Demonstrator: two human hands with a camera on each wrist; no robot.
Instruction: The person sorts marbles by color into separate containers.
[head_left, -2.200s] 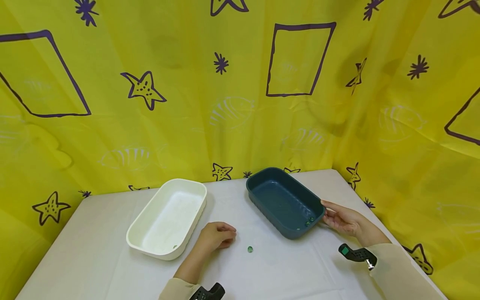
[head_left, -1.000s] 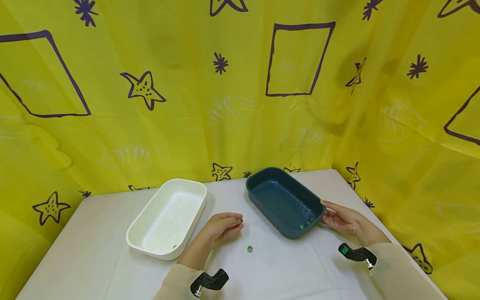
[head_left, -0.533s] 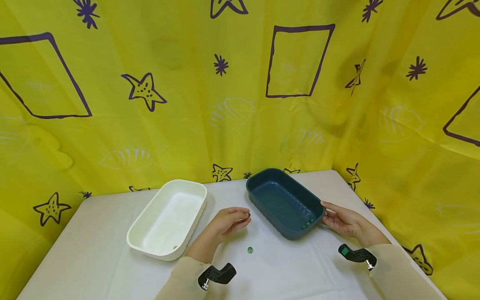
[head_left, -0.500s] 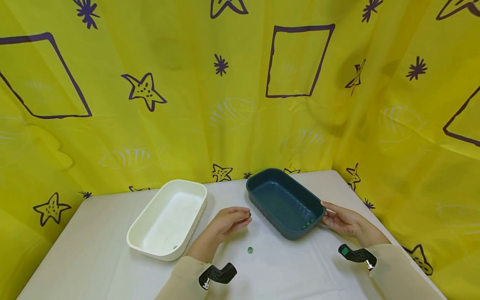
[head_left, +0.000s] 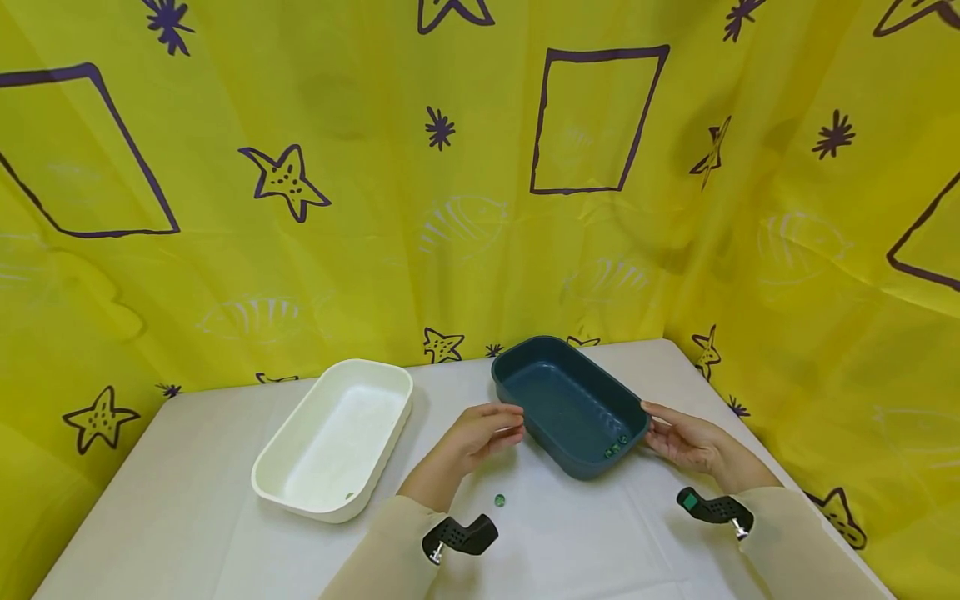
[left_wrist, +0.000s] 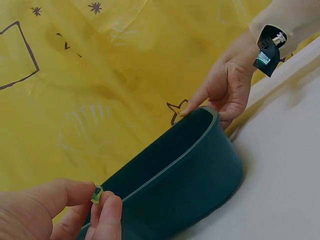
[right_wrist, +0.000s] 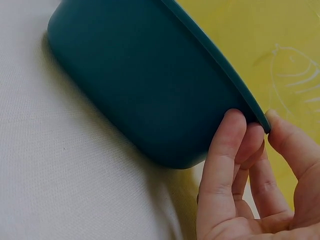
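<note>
Between thumb and fingertips my left hand [head_left: 480, 435] pinches a small green glass marble [left_wrist: 97, 194], close by the left side wall of the dark teal tray [head_left: 555, 400]. The head view hides that marble behind the fingers. My right hand [head_left: 684, 442] grips the tray's near right corner, thumb on the rim [right_wrist: 262, 122] and fingers underneath it outside. A few green marbles [head_left: 617, 448] lie together inside the tray at its near end. Another green marble [head_left: 500, 501] rests on the white cloth, below my left hand.
A white tray [head_left: 341, 433] stands to the left, with a small greenish spot [head_left: 349, 496] at its near corner. Yellow patterned curtains [head_left: 360, 250] rise behind and to the right of the white-covered table [head_left: 187, 508].
Lately my left hand has moved right and away from me, carrying a marble from the cloth to the teal tray's side. The right hand has kept its grip on the tray.
</note>
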